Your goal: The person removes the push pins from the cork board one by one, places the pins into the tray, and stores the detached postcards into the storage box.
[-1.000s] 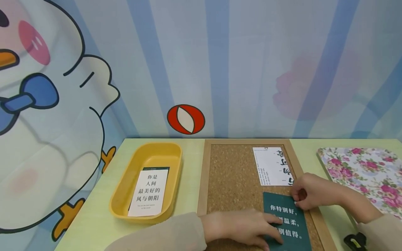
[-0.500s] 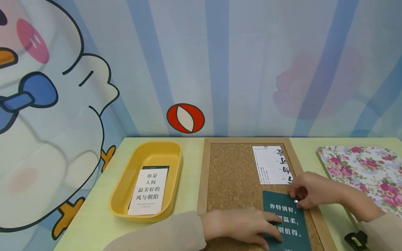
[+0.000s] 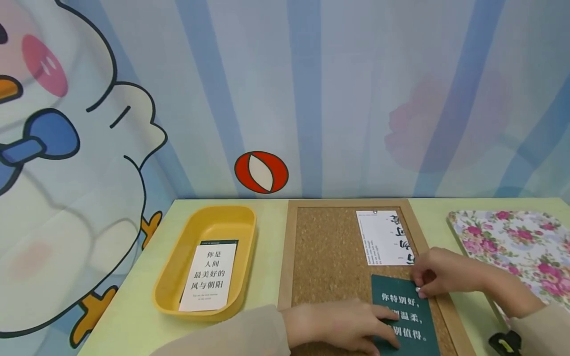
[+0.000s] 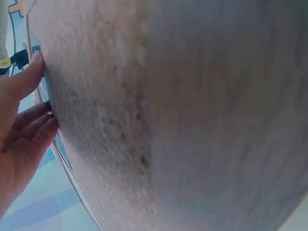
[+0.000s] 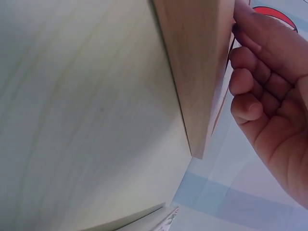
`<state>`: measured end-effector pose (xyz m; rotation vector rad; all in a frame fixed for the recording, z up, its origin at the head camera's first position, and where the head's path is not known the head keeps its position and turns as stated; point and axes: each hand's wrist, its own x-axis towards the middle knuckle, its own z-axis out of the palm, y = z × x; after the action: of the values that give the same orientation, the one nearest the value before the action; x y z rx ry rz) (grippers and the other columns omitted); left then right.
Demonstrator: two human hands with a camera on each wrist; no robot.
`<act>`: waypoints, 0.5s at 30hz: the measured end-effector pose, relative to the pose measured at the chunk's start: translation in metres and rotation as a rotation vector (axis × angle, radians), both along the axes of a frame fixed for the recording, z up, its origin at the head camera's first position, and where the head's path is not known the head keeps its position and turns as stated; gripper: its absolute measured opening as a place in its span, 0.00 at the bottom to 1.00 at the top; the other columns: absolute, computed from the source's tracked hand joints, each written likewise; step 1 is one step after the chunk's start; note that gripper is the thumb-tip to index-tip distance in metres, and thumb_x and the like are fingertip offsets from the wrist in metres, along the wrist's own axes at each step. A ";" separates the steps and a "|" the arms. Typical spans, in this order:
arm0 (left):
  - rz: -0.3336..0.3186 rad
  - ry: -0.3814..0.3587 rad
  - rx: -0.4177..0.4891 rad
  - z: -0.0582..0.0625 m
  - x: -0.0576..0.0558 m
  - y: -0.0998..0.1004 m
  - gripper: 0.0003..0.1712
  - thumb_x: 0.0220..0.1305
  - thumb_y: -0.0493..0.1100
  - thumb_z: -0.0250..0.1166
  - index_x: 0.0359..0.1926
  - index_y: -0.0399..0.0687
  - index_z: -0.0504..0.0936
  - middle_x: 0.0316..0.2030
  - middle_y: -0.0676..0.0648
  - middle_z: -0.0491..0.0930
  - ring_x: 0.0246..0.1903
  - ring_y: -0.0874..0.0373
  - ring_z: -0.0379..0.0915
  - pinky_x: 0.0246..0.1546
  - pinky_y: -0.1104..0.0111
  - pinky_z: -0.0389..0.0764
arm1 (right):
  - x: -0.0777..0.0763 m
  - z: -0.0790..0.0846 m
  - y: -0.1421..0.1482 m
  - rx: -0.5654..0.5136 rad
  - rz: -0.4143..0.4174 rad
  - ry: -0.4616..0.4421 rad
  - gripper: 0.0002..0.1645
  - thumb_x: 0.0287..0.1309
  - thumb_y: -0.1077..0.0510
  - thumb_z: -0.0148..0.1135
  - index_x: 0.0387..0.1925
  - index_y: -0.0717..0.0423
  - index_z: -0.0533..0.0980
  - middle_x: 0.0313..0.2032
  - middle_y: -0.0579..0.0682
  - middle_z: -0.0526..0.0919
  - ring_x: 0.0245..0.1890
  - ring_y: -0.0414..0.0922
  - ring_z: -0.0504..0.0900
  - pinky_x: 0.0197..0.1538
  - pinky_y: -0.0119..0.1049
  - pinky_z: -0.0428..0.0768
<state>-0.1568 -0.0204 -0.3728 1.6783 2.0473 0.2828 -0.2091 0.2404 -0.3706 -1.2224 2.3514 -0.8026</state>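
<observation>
A dark green card (image 3: 416,309) with white Chinese characters lies on the cork board (image 3: 327,252), at its right side. My left hand (image 3: 340,324) rests spread fingertips on the card's left part and covers some of the print; the left wrist view shows this hand (image 4: 24,125) low over the cork. At the card's upper right edge my right hand (image 3: 447,271) pinches a small silvery pushpin (image 3: 417,289) between thumb and forefinger. In the right wrist view its other fingers (image 5: 245,82) are curled beside the wooden frame. Above the green card lies a white card (image 3: 383,240), with a small pin at its top edge.
Left of the board stands a yellow tray (image 3: 251,247) holding a white card (image 3: 209,277) over a dark green one. A floral tray (image 3: 503,232) lies at the right. A small black object (image 3: 505,342) is by the right sleeve. A striped cartoon backdrop (image 3: 347,99) rises behind.
The right thumb and forefinger shift slightly at the pin, which shows more plainly half a second ago than now. The left hand stays on the green card. The head view tilts a little.
</observation>
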 end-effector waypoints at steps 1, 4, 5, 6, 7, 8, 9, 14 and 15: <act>-0.001 0.001 0.003 0.000 0.000 0.000 0.21 0.65 0.45 0.60 0.59 0.53 0.74 0.67 0.49 0.59 0.59 0.68 0.60 0.54 0.83 0.61 | 0.000 0.000 0.000 -0.001 0.004 0.002 0.10 0.52 0.57 0.67 0.20 0.48 0.74 0.21 0.32 0.70 0.20 0.27 0.67 0.21 0.25 0.68; 0.003 -0.003 0.004 0.001 0.001 0.000 0.21 0.65 0.45 0.59 0.59 0.53 0.74 0.67 0.50 0.59 0.59 0.68 0.60 0.54 0.83 0.61 | 0.001 0.001 -0.002 0.000 0.008 0.034 0.11 0.50 0.62 0.67 0.20 0.47 0.74 0.21 0.32 0.69 0.19 0.27 0.66 0.20 0.24 0.67; 0.003 -0.002 0.004 0.001 0.001 0.000 0.21 0.65 0.45 0.59 0.59 0.53 0.74 0.67 0.50 0.59 0.59 0.68 0.61 0.54 0.83 0.62 | 0.001 0.001 -0.003 0.005 0.002 0.039 0.11 0.49 0.63 0.66 0.19 0.47 0.74 0.20 0.32 0.69 0.19 0.27 0.65 0.20 0.24 0.67; 0.003 -0.002 0.005 0.001 0.001 0.000 0.21 0.65 0.45 0.59 0.59 0.53 0.74 0.67 0.50 0.59 0.59 0.69 0.61 0.53 0.83 0.62 | 0.002 0.001 -0.003 0.012 -0.005 0.044 0.11 0.48 0.64 0.66 0.19 0.47 0.74 0.20 0.32 0.69 0.18 0.27 0.65 0.20 0.24 0.66; 0.003 -0.002 0.007 0.000 0.001 0.000 0.21 0.65 0.45 0.59 0.59 0.53 0.74 0.67 0.50 0.59 0.59 0.69 0.61 0.53 0.83 0.62 | 0.002 0.001 -0.004 0.020 -0.013 0.050 0.12 0.46 0.65 0.66 0.19 0.47 0.74 0.19 0.32 0.68 0.18 0.27 0.64 0.20 0.24 0.66; 0.005 -0.003 0.007 0.000 0.001 0.000 0.21 0.65 0.45 0.59 0.59 0.53 0.74 0.67 0.50 0.59 0.58 0.69 0.61 0.53 0.83 0.62 | 0.003 0.001 -0.005 0.028 -0.022 0.055 0.12 0.45 0.66 0.65 0.19 0.46 0.74 0.18 0.32 0.68 0.17 0.27 0.63 0.19 0.25 0.65; 0.005 -0.003 0.008 0.000 0.001 0.000 0.21 0.65 0.44 0.59 0.59 0.53 0.74 0.67 0.50 0.59 0.58 0.69 0.61 0.53 0.83 0.62 | 0.003 0.001 -0.006 0.034 -0.028 0.056 0.13 0.43 0.67 0.65 0.19 0.46 0.74 0.18 0.33 0.67 0.17 0.28 0.63 0.19 0.25 0.64; 0.008 -0.014 0.015 -0.001 0.001 0.000 0.21 0.65 0.44 0.59 0.59 0.53 0.74 0.67 0.50 0.59 0.58 0.69 0.61 0.53 0.83 0.62 | 0.004 0.000 -0.007 0.019 -0.008 0.050 0.15 0.39 0.71 0.63 0.21 0.47 0.74 0.18 0.35 0.66 0.18 0.28 0.61 0.20 0.25 0.62; 0.009 -0.016 0.015 -0.002 0.001 -0.001 0.21 0.65 0.44 0.59 0.59 0.53 0.74 0.67 0.50 0.59 0.58 0.69 0.61 0.53 0.83 0.62 | 0.004 0.000 -0.006 0.009 0.000 0.051 0.14 0.40 0.71 0.63 0.21 0.48 0.74 0.18 0.35 0.66 0.18 0.28 0.62 0.20 0.25 0.63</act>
<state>-0.1558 -0.0210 -0.3743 1.6705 2.0463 0.3147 -0.2048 0.2343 -0.3710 -1.2531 2.3932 -0.7686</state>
